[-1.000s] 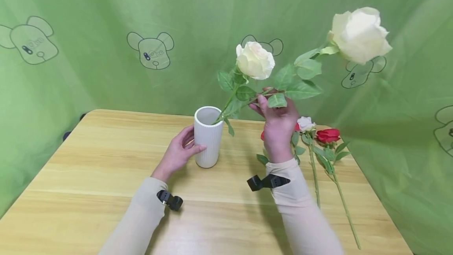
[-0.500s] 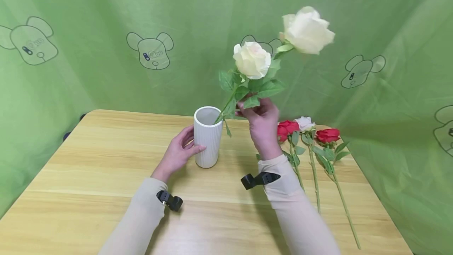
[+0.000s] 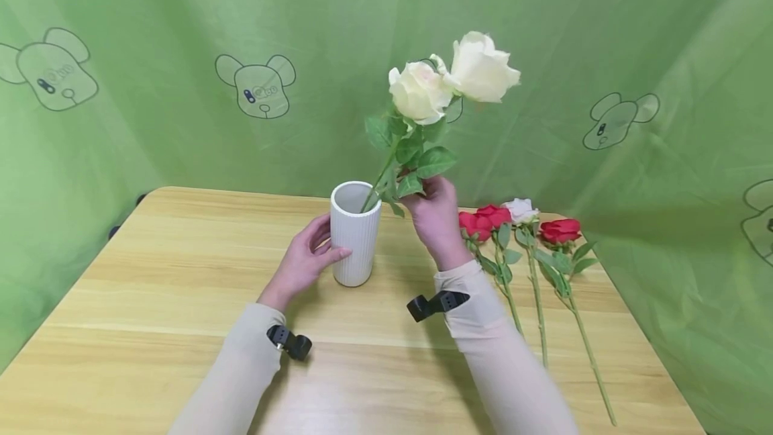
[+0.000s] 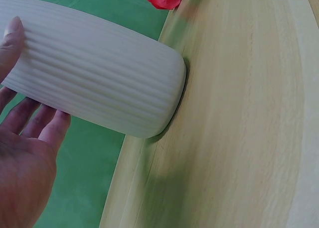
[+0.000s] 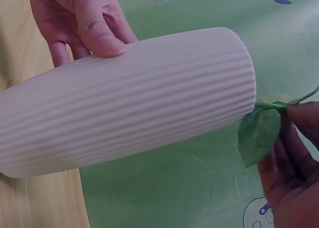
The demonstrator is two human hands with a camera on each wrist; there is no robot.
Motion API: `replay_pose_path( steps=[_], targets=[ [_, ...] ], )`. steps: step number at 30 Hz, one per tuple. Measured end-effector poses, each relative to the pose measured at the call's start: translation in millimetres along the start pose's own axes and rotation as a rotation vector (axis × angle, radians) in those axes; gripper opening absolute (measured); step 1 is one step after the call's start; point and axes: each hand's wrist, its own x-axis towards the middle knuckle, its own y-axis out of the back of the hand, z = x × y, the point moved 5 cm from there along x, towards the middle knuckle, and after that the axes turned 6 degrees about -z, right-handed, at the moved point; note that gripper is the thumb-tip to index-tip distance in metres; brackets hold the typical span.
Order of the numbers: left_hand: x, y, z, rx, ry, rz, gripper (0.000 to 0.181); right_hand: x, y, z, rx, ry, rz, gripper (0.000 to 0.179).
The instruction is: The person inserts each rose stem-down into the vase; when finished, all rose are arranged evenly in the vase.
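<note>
A white ribbed vase stands upright on the wooden table. My left hand grips its left side, thumb across the front and fingers around behind. One white rose leans right out of the vase, its stem inside the mouth. Just beyond it is a second white rose, whose bloom overlaps the first in the head view. At the right of the rim, my right hand pinches a green stem between thumb and fingers. A leaf hangs there beside the rim; the stem's lower end is hidden.
To the right on the table lie several roses: red roses, a pale white rose and another red rose, stems toward me. A green curtain with bear outlines hangs behind the table.
My right hand has moved left and slightly down toward the vase, bringing the second white rose left and more upright beside the first. My left hand stays on the vase.
</note>
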Motion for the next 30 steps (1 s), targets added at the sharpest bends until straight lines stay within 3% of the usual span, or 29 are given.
replay_pose_path(
  steps=[5,8,15,19,26,30],
  targets=[
    [0.1,-0.5,0.5,-0.004,-0.006,0.0,0.073,0.9,-1.3,4.1,-0.027,-0.059,-0.027,0.023],
    [-0.2,-0.4,0.2,-0.006,-0.006,0.004,0.073,1.3,-0.9,3.2,-0.005,-0.055,-0.018,0.023],
    [-0.3,-0.4,0.3,-0.003,-0.012,0.002,0.073,3.7,4.0,-3.9,0.148,0.055,0.145,0.037],
    [0.1,-0.9,0.6,-0.01,-0.017,0.001,0.073,5.4,3.6,-4.6,0.164,0.093,0.189,0.039],
    [0.7,-0.5,-1.1,-0.011,-0.021,0.002,0.072,5.4,-2.6,1.5,0.09,0.074,0.144,0.043],
    [0.8,0.0,-1.5,-0.007,-0.014,0.004,0.072,6.9,-9.2,5.2,0.065,0.028,0.07,0.04]
  ],
)
